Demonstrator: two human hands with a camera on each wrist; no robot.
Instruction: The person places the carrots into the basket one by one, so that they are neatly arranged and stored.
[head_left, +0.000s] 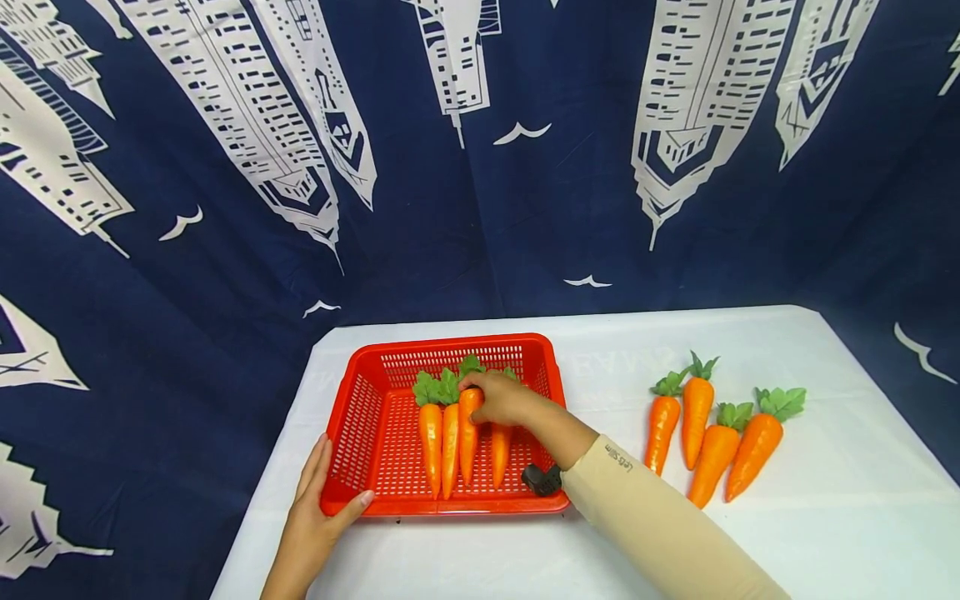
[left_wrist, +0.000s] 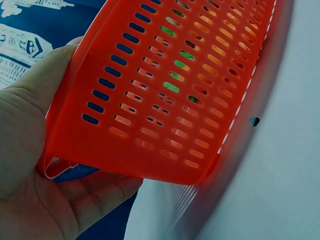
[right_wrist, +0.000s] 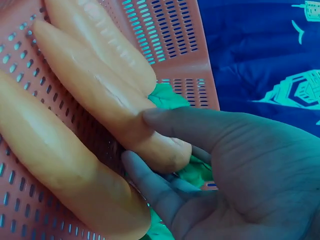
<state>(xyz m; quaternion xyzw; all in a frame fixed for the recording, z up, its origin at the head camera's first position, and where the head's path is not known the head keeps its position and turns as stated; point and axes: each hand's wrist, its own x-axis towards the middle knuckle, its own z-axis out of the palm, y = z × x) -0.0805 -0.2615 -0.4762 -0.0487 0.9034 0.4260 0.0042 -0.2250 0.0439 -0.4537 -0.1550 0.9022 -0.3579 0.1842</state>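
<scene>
Noted pinch by right hand [head_left: 504, 400] on carrot [head_left: 467, 437], grip by left hand [head_left: 313, 510] on basket [head_left: 450, 507]. Judged liable to disturb adjacent carrot [head_left: 450, 450] through tight spacing.

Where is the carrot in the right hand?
In the head view, that carrot is inside the red basket, third from the left, its top pinched by the right hand.

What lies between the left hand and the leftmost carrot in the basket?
The left wall and bare slotted floor of the red basket, seen in the head view.
</scene>
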